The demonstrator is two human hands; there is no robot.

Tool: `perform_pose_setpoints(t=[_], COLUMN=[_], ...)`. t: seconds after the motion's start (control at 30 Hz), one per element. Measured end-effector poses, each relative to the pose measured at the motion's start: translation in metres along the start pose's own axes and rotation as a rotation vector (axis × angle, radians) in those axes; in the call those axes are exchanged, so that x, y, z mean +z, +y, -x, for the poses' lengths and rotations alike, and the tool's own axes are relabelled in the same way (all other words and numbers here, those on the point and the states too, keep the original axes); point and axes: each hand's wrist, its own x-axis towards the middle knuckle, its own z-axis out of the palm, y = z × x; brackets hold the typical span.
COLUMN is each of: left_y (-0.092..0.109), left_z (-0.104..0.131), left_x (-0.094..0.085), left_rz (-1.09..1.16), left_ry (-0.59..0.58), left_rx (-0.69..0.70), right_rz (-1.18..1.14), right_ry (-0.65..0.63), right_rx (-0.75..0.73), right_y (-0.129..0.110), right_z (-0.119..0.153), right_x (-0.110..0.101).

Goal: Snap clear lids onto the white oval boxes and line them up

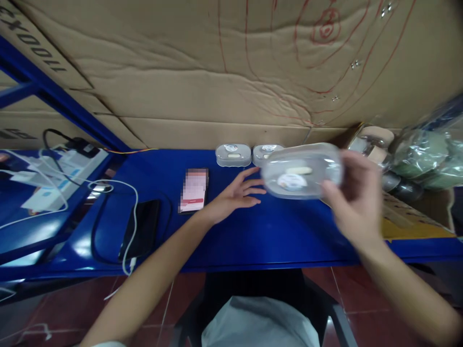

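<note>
My right hand (356,197) grips the right end of a clear plastic case (307,185), thumb in front and fingers behind. The case is held above the blue table, has rounded ends, a round white sticker and a pale oblong part, and looks slightly blurred. Just left of it, my left hand (238,195) is open, fingers spread toward the case; whether the fingertips touch it I cannot tell. Two similar clear cases, a left one (233,160) and a right one (257,155), stand side by side against the cardboard, the right one partly covered by the held case.
A lit phone (194,190) and a dark phone (144,224) with a white cable lie left on the blue table (253,246). Further left is a white power strip (65,178) with several cables. A cardboard box (408,214) of wrapped items stands right. Cardboard (162,72) walls the back.
</note>
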Motion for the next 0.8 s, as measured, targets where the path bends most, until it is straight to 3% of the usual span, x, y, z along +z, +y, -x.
perform_pose_setpoints(t=[0.1, 0.2, 0.27, 0.43, 0.57, 0.67, 0.8], left_y=[0.007, 0.005, 0.001, -0.001, 0.0, -0.005, -0.013], left_z=[-0.01, -0.009, -0.005, 0.001, 0.002, 0.003, 0.005], left_x=[-0.015, -0.029, -0.032, -0.021, -0.012, -0.011, -0.012], left_rz=[0.199, 0.217, 0.172, -0.001, -0.261, -0.4, -0.473], left_ry=[0.081, 0.263, 0.308, 0.217, 0.218, 0.231, 0.234], left_rx=[-0.031, -0.012, -0.026, -0.017, 0.013, 0.023, -0.063], right_rz=[-0.29, -0.502, -0.554, -0.573, -0.554, -0.409, -0.262], right_ry=[-0.07, -0.173, -0.204, -0.289, -0.348, -0.34, -0.382], right_rx=[0.272, 0.515, 0.588, 0.686, 0.756, 0.671, 0.405], right_y=[0.024, 0.049, 0.057, 0.052, 0.053, 0.059, 0.067], right_z=[-0.012, -0.011, -0.003, 0.017, 0.023, 0.026, 0.027], right_x=[0.071, 0.105, 0.109, 0.106, 0.11, 0.111, 0.105])
